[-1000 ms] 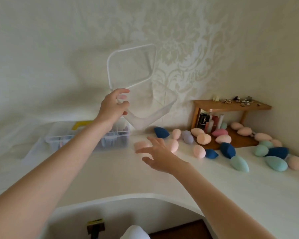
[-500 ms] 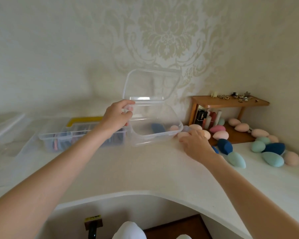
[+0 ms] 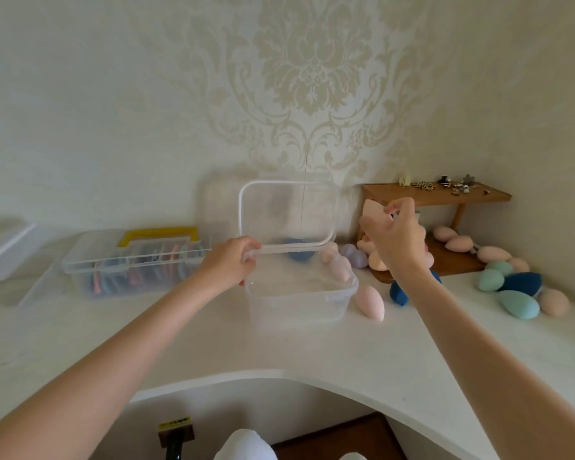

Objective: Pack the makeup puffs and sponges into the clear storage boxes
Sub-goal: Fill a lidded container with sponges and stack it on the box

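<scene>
- While the clear storage box [image 3: 299, 293] stands on the white desk [image 3: 213, 343], the left hand [image 3: 231, 263] grips its rim at the hinge
- The right hand [image 3: 395, 239] pinches a pink sponge [image 3: 372, 210] above the box's right side

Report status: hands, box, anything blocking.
Left hand grips clear box at rear corner, lid up. Right hand pinches pink sponge above the desk. Box mouth open, nothing blocking.

Two bare forearms, no sleeves, left hand [image 3: 230, 262], right hand [image 3: 395, 239]
</scene>
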The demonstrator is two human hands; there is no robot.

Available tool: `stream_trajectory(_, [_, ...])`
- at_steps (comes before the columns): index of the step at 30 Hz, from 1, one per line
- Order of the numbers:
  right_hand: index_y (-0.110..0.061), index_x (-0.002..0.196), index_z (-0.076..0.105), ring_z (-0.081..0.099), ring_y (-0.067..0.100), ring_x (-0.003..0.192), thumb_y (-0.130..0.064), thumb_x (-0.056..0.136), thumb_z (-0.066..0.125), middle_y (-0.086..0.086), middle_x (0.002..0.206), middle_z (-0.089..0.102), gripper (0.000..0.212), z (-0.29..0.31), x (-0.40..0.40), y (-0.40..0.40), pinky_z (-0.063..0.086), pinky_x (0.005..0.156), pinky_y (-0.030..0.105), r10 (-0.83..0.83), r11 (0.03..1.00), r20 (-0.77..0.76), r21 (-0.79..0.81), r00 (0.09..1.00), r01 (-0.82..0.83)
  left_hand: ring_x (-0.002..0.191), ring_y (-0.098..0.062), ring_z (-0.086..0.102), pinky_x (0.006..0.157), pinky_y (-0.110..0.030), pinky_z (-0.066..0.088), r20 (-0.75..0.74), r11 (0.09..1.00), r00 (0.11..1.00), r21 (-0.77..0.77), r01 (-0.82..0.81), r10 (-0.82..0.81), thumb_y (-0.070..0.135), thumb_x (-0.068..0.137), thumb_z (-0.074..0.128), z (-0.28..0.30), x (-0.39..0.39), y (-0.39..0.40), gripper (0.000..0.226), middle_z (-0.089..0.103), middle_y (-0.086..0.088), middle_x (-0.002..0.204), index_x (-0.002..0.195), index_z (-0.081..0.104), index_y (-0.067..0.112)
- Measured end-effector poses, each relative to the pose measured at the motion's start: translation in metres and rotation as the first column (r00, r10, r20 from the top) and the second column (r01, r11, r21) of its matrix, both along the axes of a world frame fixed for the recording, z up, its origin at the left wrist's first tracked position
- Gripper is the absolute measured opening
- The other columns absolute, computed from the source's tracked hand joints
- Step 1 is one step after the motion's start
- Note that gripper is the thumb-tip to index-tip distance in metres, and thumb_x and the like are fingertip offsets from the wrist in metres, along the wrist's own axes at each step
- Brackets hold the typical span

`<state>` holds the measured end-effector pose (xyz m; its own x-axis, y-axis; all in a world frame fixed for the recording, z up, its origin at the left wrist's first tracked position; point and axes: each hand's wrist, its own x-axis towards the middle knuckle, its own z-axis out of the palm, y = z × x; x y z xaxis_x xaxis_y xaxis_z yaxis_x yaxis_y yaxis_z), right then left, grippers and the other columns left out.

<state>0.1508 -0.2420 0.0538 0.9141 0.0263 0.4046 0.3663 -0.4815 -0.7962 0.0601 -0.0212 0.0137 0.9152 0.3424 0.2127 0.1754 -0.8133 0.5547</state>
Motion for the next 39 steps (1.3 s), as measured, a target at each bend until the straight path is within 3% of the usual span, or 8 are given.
stream_trajectory(3, [-0.01,0.101,0.045,0.064,0.015,0.066,-0.027,0.092,0.053,0.01,0.088,0.065,0.021,0.007,-0.019,0.019,0.048,0.057,0.024,0.266,0.956,-0.05,0.143,0.963,-0.257,0.102,-0.031,0.062,0.084,-0.033,0.047,0.003,0.967,0.996,0.239,-0.088,0.09,0.019,0.092,0.049,0.01,-0.004,-0.005,0.029,0.066,-0.012,0.113,0.118,0.059,0.014])
stream_trajectory(6, [-0.015,0.094,0.051,0.061,0.006,0.062,-0.036,0.093,0.051,0.003,0.09,0.066,0.021,0.004,-0.033,0.043,0.047,0.055,0.018,0.46,0.866,-0.263,-0.078,0.848,-0.494,0.098,-0.029,0.063,0.078,-0.03,0.045,0.149,0.934,0.985,0.333,-0.127,0.08,0.018,0.09,0.051,0.024,-0.008,-0.003,0.022,0.07,-0.008,0.103,0.106,0.066,0.014])
stream_trajectory(12, [-0.029,0.063,0.064,0.054,0.018,0.083,-0.062,0.073,0.046,0.004,0.08,0.059,0.04,-0.027,-0.033,0.081,0.048,0.071,0.025,0.221,0.767,-0.35,-0.514,0.91,-0.384,0.099,-0.012,0.055,0.087,-0.024,0.044,-0.168,0.952,0.95,0.115,0.283,-0.262,0.012,0.082,0.062,0.027,-0.011,0.0,0.039,0.057,0.004,0.114,0.12,0.056,0.021])
stream_trajectory(17, [-0.023,0.118,0.062,0.061,0.018,0.103,-0.032,0.087,0.057,0.0,0.108,0.068,0.032,-0.026,-0.035,0.083,0.04,0.065,0.014,0.403,0.66,-0.366,-0.518,0.839,-0.544,0.088,-0.014,0.061,0.076,-0.022,0.044,-0.136,0.933,0.972,0.282,0.222,-0.19,0.028,0.085,0.062,0.02,-0.004,0.0,0.021,0.069,-0.001,0.1,0.103,0.066,0.017])
stream_trajectory(22, [-0.013,0.101,0.066,0.063,0.023,0.085,-0.012,0.088,0.047,0.004,0.091,0.064,0.023,0.007,-0.005,0.049,0.051,0.072,0.031,0.246,0.748,-0.09,-0.615,0.965,-0.248,0.11,-0.021,0.051,0.081,-0.028,0.04,-0.169,0.878,0.981,0.451,0.16,-0.092,0.021,0.089,0.051,0.019,0.004,-0.004,0.023,0.063,-0.001,0.113,0.109,0.063,0.017])
stream_trajectory(28, [-0.008,0.09,0.059,0.054,0.019,0.073,-0.026,0.085,0.064,0.004,0.078,0.059,0.02,-0.001,0.006,-0.008,0.045,0.061,0.023,0.043,0.463,-0.308,-0.837,0.95,-0.292,0.108,-0.024,0.049,0.09,-0.035,0.043,-0.198,0.864,0.98,0.488,0.125,-0.03,0.014,0.089,0.047,0.017,0.006,-0.012,0.024,0.058,-0.004,0.115,0.108,0.062,0.015])
stream_trajectory(32, [-0.007,0.109,0.056,0.057,0.018,0.08,-0.035,0.081,0.069,0.01,0.098,0.063,0.042,-0.027,-0.005,-0.017,0.049,0.073,0.023,0.048,0.501,-0.458,-0.757,0.888,-0.418,0.099,-0.022,0.049,0.077,-0.028,0.038,-0.166,0.873,0.986,0.476,0.102,-0.025,0.012,0.081,0.051,0.012,0.003,-0.01,0.024,0.055,-0.004,0.095,0.101,0.064,0.016])
stream_trajectory(39, [-0.018,0.116,0.059,0.057,0.016,0.082,-0.014,0.088,0.052,0.002,0.095,0.061,0.029,0.016,-0.004,-0.003,0.041,0.068,0.019,0.213,0.847,-0.038,-0.491,0.976,-0.204,0.113,-0.028,0.049,0.091,-0.031,0.039,-0.204,0.882,0.979,0.465,0.075,0.025,0.016,0.089,0.046,0.009,-0.003,-0.009,0.028,0.048,-0.011,0.121,0.115,0.056,0.02])
